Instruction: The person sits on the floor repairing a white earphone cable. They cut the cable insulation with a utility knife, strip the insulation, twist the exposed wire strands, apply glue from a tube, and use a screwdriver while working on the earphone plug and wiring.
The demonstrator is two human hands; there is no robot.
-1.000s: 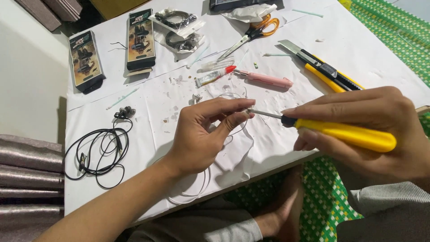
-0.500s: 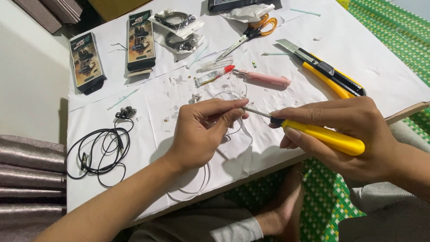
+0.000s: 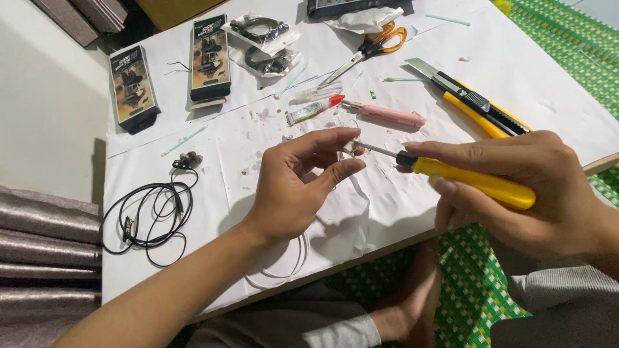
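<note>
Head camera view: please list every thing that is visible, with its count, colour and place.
small earpiece: one, pale, pinched in the left fingers
screwdriver: one, yellow handle, in the right hand, tip at the earpiece
white cable: one, looped, under the left wrist
black earphones: one set, coiled, table left
boxes: two, dark, far left
bagged cables: two, black, table top
scissors: one, orange handles, top centre
utility knife: one, yellow and black, right
pink tool: one, centre
glue tube: one, red cap, centre
table: one, white
left hand: one
right hand: one
</note>
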